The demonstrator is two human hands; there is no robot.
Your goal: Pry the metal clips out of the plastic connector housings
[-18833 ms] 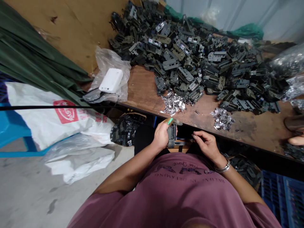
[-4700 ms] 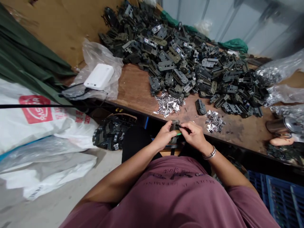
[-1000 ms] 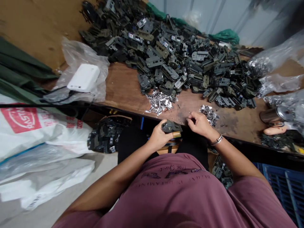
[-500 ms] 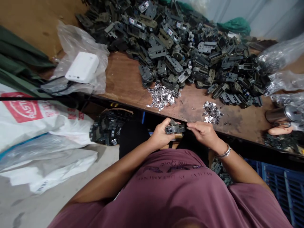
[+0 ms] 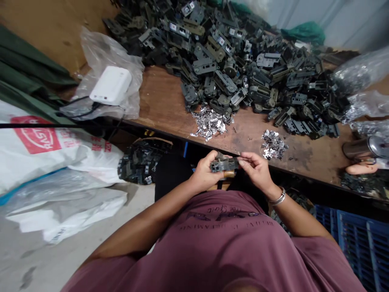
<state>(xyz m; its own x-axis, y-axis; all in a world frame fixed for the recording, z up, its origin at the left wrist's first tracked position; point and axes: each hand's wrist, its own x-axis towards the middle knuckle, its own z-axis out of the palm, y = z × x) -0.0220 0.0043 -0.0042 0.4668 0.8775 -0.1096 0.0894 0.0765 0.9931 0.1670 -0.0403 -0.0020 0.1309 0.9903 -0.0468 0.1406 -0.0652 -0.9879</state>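
My left hand (image 5: 204, 173) is closed around a dark grey housing part (image 5: 224, 164), held level over my lap at the table edge. Its slotted side faces up and its right end sticks out past the fingers. My right hand (image 5: 257, 170) pinches with thumb and forefinger at that right end; whatever lies between these fingertips is too small to make out. A brownish cylindrical piece (image 5: 229, 173) shows just below the part. On the table beyond lie two heaps of small shiny metal clips, a larger heap (image 5: 209, 122) and a smaller heap (image 5: 273, 144).
A big pile of similar dark parts (image 5: 225, 65) covers the back of the wooden table (image 5: 161, 101). At left, a white box (image 5: 111, 85) with cables sits on clear plastic. A metal can (image 5: 364, 147) stands at right. More parts (image 5: 138, 160) and blue crates (image 5: 361, 239) are below.
My right hand has moved left, its fingertips now meeting the right end of the housing part. My left hand keeps its hold. The whole view has shifted slightly.
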